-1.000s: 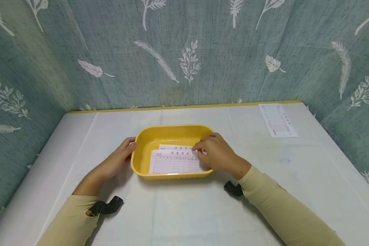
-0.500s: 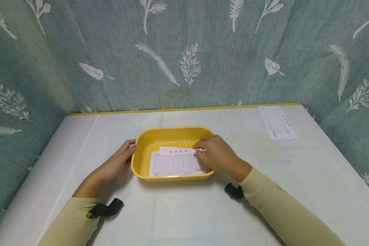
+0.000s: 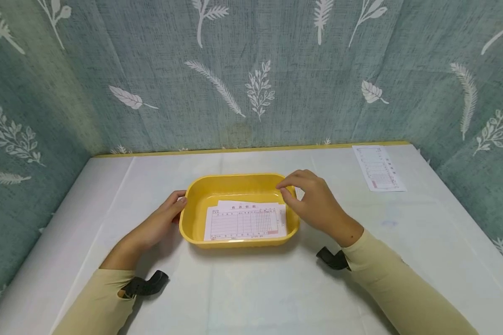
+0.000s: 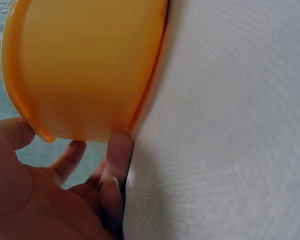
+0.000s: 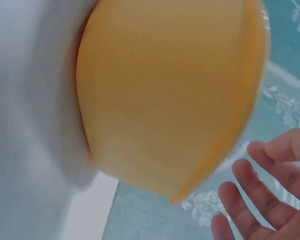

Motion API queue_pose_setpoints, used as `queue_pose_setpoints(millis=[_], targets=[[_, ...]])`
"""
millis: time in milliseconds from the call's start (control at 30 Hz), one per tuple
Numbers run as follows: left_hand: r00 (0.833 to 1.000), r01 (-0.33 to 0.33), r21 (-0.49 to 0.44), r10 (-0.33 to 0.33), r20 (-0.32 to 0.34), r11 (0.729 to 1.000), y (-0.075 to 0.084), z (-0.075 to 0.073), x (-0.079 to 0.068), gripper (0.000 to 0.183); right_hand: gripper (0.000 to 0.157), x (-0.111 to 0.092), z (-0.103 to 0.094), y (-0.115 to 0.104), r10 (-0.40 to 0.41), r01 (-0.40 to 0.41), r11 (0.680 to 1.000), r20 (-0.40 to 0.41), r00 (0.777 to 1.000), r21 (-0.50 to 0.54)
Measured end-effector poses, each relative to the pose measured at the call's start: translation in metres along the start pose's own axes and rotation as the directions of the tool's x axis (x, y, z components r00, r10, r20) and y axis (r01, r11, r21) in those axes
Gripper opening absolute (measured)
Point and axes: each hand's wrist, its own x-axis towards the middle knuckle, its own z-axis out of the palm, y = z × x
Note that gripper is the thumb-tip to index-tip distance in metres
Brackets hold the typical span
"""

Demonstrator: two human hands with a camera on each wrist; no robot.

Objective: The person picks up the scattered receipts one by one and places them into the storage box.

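Observation:
A yellow plastic basin [image 3: 239, 180] stands on the white-covered table. Inside it, printed receipt slips [image 3: 243, 222] lie overlapped toward the near side. My left hand [image 3: 161, 218] holds the basin's left end; in the left wrist view the thumb rests at the rim [image 4: 10, 85] and fingertips touch the outer wall below. My right hand [image 3: 314, 200] hovers over the basin's right end, thumb and index finger close together. In the right wrist view its other fingers [image 5: 255, 192] are loosely bent beside the basin wall [image 5: 165, 100], and no slip shows between them.
Another printed receipt slip [image 3: 379, 168] lies flat near the table's far right corner. Patterned green cloth [image 3: 302, 93] stands behind the table and at both sides. A black wrist mount [image 3: 333, 258] sits under each forearm.
My right hand has lifted off the slips and moved right, above the basin's right rim, uncovering their right side. The left hand keeps its hold on the basin.

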Motion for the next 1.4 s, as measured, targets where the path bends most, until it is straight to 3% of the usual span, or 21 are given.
queue_pose_setpoints(millis=[100,367,667,1400], targets=[[1.0,0.003,-0.005,-0.003,-0.004,1.0,0.0,0.001,0.0,0.058,0.008,-0.003,-0.006,0.002,0.004,-0.004,1.0,-0.034,0.999,0.0],[1.0,0.028,0.019,-0.028,-0.007,0.999,-0.002,0.001,-0.003,0.059,0.008,-0.015,-0.013,0.014,0.078,-0.079,0.996,-0.018,0.997,-0.033],[1.0,0.002,0.002,-0.002,-0.008,1.0,-0.002,0.002,-0.001,0.057,0.008,-0.02,-0.022,0.031,0.129,-0.13,0.991,-0.037,0.991,-0.036],[1.0,-0.002,0.013,0.002,-0.012,1.0,0.004,-0.001,-0.001,0.057,0.01,-0.016,-0.044,0.067,0.225,-0.231,0.969,-0.068,0.972,-0.09]])
